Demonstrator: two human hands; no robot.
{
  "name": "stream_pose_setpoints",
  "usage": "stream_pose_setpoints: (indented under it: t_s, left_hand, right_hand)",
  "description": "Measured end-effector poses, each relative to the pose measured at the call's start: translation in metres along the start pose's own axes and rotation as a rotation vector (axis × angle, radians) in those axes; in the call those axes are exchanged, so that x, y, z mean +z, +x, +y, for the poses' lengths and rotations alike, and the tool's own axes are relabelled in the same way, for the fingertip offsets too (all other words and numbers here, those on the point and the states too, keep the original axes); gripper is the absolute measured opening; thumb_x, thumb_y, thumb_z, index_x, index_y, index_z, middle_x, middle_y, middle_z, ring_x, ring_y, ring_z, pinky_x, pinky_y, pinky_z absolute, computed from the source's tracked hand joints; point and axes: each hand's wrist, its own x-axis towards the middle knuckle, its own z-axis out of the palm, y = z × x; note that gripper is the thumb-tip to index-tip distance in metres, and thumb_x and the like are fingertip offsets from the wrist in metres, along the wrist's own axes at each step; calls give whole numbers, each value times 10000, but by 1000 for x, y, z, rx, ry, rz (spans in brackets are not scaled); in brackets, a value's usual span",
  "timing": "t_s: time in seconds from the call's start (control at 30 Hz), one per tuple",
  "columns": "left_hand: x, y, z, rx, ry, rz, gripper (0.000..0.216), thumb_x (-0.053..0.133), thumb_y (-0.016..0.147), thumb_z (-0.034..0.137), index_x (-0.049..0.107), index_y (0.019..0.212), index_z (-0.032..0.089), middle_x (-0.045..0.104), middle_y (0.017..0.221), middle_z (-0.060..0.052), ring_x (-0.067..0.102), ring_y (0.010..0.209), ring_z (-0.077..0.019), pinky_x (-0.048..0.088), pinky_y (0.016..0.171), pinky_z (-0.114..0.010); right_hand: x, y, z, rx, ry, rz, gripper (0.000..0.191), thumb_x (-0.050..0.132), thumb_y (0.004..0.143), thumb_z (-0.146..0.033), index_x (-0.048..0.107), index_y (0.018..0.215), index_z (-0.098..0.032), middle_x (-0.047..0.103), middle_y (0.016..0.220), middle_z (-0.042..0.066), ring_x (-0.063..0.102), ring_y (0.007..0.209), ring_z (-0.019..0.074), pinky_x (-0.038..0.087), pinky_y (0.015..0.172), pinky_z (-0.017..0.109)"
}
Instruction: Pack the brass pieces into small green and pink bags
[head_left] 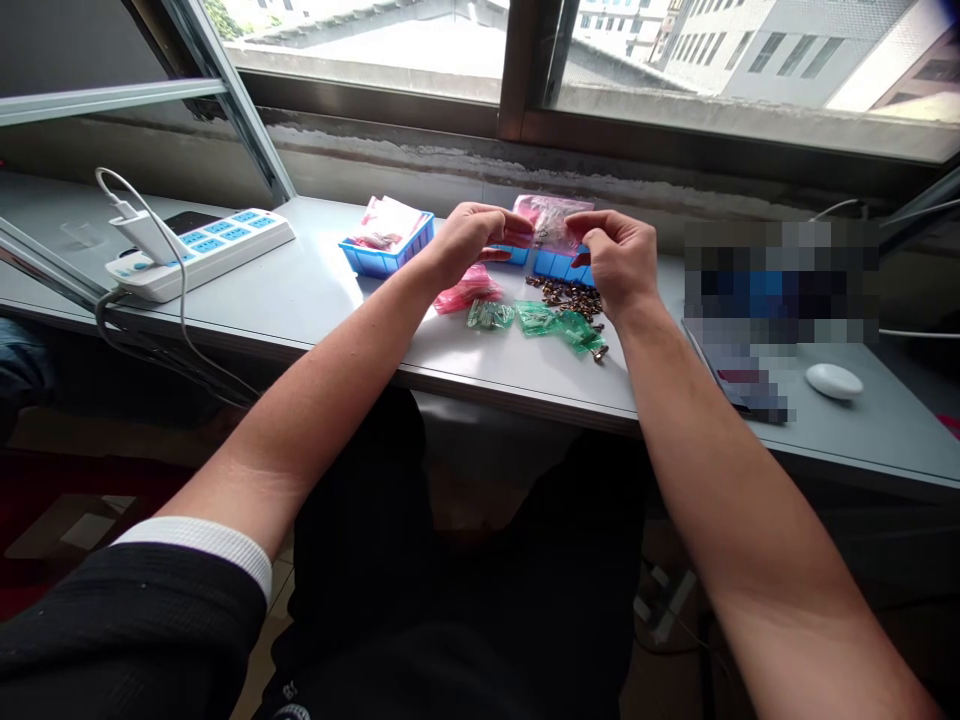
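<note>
Both my hands are raised over the grey table [315,290] and pinch one small pink plastic bag [546,228] between them. My left hand [469,240] grips the bag's left edge with closed fingers. Its right edge is pinched by my right hand [619,262]. Under my hands lie a pile of small dark metal parts [570,295], several green bags [540,320] and a pink bag [466,290]. A blue bin [559,265] sits just behind the held bag.
A second blue bin [386,258] with pink bags stands at the back left. A white power strip [199,250] with a plugged charger is far left. A white mouse [834,380] lies at the right beside a blurred area. A window ledge runs behind.
</note>
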Motion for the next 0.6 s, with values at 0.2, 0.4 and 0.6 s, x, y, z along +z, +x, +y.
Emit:
stream_pose_setpoints:
  t_s: [0.2, 0.4, 0.6]
  left_hand:
    - [0, 1, 2, 5, -15, 63, 183, 886, 1045, 377, 889, 1112, 208, 983, 1330, -133, 938, 1295, -295, 724, 1206, -416]
    - [-4, 10, -12, 19, -55, 91, 628, 995, 966, 159, 770, 1549, 220, 973, 1190, -78, 948, 1108, -236, 708, 1046, -361]
    - [-8, 16, -16, 39, -47, 97, 637, 994, 919, 156, 827, 1526, 250, 963, 1407, -97, 929, 1256, -255, 699, 1098, -373]
  right_hand:
    - [-2, 4, 7, 13, 94, -98, 127, 923, 1085, -451, 923, 1165, -352, 935, 1286, 70, 921, 1144, 302, 853, 931, 481]
    - [-1, 12, 25, 18, 123, -85, 633, 1069, 960, -463, 790, 1527, -424, 926, 1379, 67, 934, 1232, 350, 855, 891, 500]
    - [2, 15, 27, 47, 182, -44, 533, 1066, 941, -401, 803, 1403, -368, 939, 1361, 77, 942, 1270, 370, 868, 933, 519]
